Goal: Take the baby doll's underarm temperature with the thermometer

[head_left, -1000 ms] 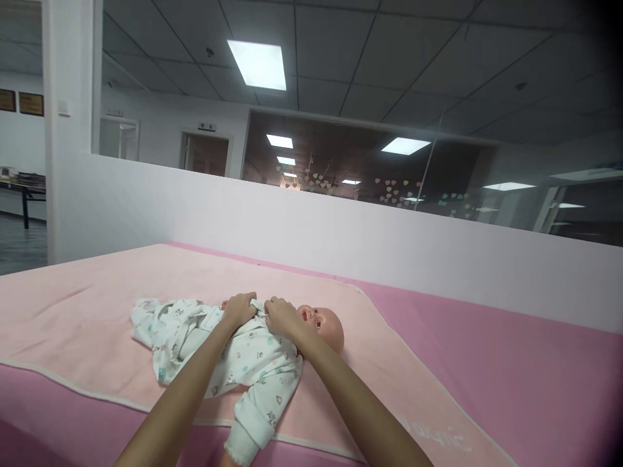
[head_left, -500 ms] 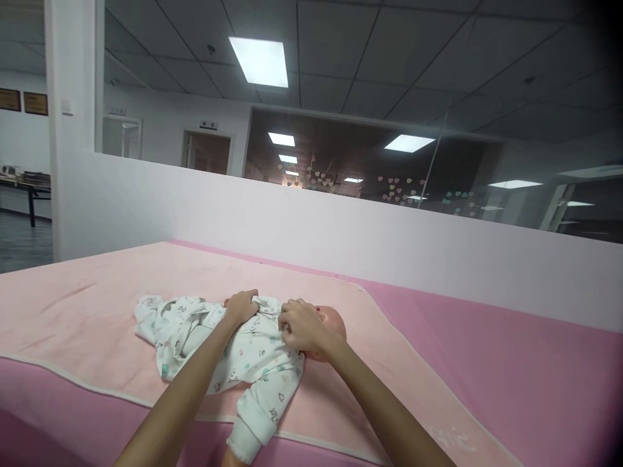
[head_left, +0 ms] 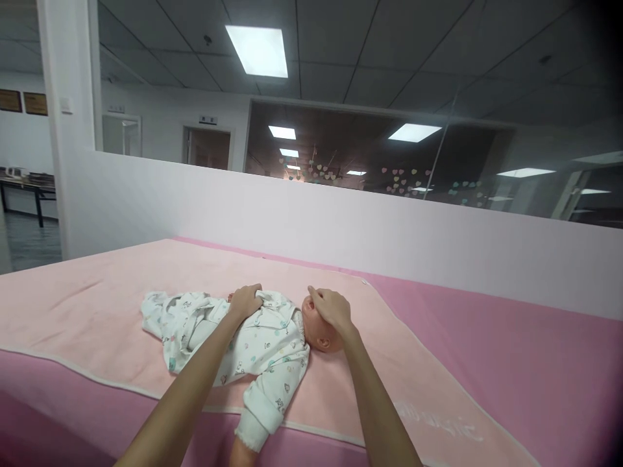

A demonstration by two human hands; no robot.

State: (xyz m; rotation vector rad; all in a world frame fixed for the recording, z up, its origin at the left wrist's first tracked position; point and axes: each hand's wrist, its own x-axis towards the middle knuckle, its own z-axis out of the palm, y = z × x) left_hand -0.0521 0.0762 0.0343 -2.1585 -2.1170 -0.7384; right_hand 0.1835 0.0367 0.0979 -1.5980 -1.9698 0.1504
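A baby doll (head_left: pixel 318 327) lies on its back, its head to the right, in a white printed baby shirt (head_left: pixel 272 337). One sleeve with a ribbed cuff (head_left: pixel 256 425) hangs toward me over the bed's near edge. My left hand (head_left: pixel 246 302) is closed on the far side of the shirt front, its fingertips partly hidden by the cloth. Over the doll's face and the top of its head is my right hand (head_left: pixel 333 306), with fingers extended and nothing visible in them. Loose printed cloth (head_left: pixel 168 318) lies bunched at the doll's leg end.
A peach blanket (head_left: pixel 111 279) with a pale border lies under the doll, on a pink padded surface (head_left: pixel 511 324). Behind it runs a low white wall (head_left: pixel 311 217) with glass above. A dark-legged table (head_left: pixel 29 185) stands beyond the opening at left.
My right hand has left the shirt's collar and moved right and slightly up over the doll's head, uncovering the neck. My left hand keeps its place on the shirt. The view has shifted slightly.
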